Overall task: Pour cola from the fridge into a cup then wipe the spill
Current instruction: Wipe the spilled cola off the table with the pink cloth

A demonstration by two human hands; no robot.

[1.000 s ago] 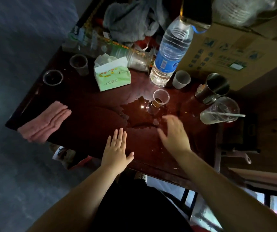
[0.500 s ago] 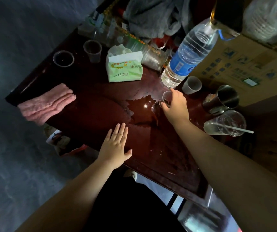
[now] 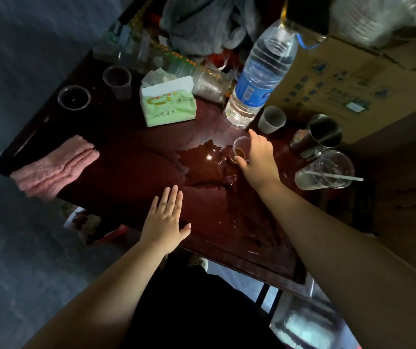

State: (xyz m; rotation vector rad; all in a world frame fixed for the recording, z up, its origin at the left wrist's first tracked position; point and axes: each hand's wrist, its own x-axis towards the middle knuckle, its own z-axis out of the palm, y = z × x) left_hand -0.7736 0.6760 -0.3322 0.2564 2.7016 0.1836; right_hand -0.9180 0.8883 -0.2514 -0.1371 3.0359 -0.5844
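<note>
A small clear plastic cup (image 3: 239, 149) with a little brown cola in its bottom stands on the dark red table (image 3: 126, 177). My right hand (image 3: 259, 159) is wrapped around the cup's right side. A wide cola puddle (image 3: 202, 165) spreads on the table to the cup's left. My left hand (image 3: 165, 220) lies flat on the table near its front edge, fingers apart, holding nothing, just below the puddle. A folded pink cloth (image 3: 56, 167) rests on the table's left edge.
A green tissue pack (image 3: 168, 104) and a big water bottle (image 3: 259, 79) stand behind the spill. Empty plastic cups (image 3: 117, 81), a white paper cup (image 3: 271, 119), a steel mug (image 3: 320, 136), a clear cup with a straw (image 3: 327, 170) and a cardboard box (image 3: 353, 84) crowd the back and right.
My right hand moved forward from above the table's front to the cup and closed around it. My left hand stayed flat in place.
</note>
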